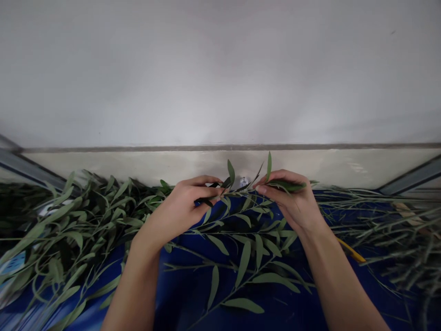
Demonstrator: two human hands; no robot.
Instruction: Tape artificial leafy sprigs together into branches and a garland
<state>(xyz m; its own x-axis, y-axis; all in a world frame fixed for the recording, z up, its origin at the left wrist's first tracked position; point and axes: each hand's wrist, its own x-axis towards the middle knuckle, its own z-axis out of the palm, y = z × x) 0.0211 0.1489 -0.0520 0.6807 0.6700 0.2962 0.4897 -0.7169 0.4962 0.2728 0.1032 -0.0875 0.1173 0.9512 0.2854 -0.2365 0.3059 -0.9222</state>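
Note:
A leafy sprig [230,174] with narrow green leaves is held up between my two hands, near the wall. My left hand [198,195] pinches its stem from the left, fingers closed around dark leaves. From the right, my right hand [292,195] grips the same sprig between thumb and fingers, with leaves poking out past the fingertips. Below both hands, several loose leafy branches [244,266] lie spread on the blue surface [193,305]. Parts of the held stem are hidden behind the fingers.
To the left lies a big heap of leafy branches [76,234]. Thin, mostly bare stems [389,234] are piled on the right, near a yellow strip-like object [351,250]. A pale wall [220,78] rises behind, with slanted metal bars [413,175] at the sides.

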